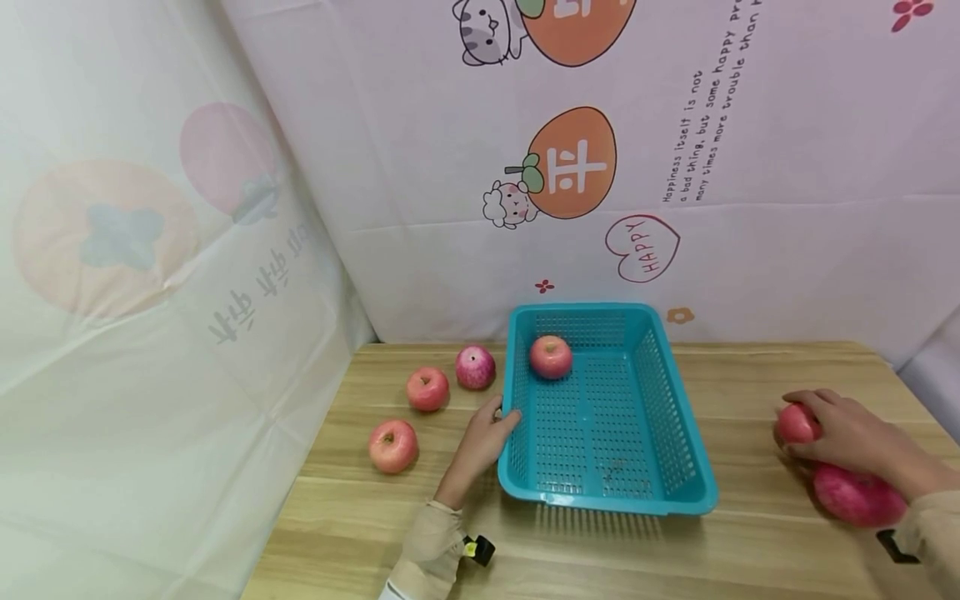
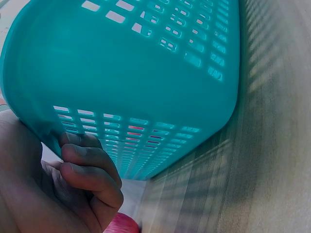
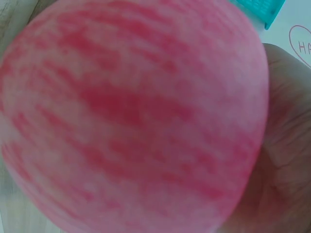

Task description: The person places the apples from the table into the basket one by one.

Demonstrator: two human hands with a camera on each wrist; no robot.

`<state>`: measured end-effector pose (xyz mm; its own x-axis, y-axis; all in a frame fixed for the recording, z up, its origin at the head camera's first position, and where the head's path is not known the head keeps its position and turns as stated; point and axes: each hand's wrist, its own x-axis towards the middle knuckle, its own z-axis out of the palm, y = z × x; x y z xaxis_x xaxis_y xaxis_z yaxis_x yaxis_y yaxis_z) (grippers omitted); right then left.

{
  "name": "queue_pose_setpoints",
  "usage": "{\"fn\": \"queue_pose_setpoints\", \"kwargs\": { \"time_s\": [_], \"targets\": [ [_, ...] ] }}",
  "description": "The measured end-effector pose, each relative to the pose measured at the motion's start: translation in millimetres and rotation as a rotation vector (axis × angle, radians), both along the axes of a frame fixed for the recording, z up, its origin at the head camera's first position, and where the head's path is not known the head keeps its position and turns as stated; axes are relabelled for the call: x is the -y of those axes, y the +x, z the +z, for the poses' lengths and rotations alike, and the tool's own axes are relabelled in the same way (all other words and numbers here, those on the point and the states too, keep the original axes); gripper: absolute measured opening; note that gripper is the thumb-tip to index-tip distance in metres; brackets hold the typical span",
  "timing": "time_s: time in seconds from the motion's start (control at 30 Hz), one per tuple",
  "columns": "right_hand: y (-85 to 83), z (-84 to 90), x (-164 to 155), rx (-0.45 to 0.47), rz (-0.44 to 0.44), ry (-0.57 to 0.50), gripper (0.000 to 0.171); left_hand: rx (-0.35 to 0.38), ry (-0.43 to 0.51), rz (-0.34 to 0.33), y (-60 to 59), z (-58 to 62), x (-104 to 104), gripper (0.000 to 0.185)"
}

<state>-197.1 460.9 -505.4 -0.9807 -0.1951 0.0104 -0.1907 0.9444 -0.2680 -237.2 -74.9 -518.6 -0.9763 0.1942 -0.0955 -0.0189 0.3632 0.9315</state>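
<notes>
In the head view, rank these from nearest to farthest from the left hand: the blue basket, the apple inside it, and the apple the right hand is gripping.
Measured from the left hand:
1. Blue basket: the hand touches its left wall.
2. Apple inside the basket: up at the far end of the basket.
3. Apple gripped by the right hand: across the basket, near the table's right edge.

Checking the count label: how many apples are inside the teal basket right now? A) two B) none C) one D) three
C: the head view shows a single apple in the teal basket, near its far end; three others lie on the table to its left and two more by the right hand.
</notes>
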Motion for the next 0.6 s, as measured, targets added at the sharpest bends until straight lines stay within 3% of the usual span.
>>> {"fn": "queue_pose_setpoints", "kwargs": {
  "time_s": [0.6],
  "targets": [
    [-0.7,4.7,4.6,-0.018,0.002,-0.011,0.081,0.001,0.008,0.006,0.5,0.3,-0.1,0.046]
  ]
}}
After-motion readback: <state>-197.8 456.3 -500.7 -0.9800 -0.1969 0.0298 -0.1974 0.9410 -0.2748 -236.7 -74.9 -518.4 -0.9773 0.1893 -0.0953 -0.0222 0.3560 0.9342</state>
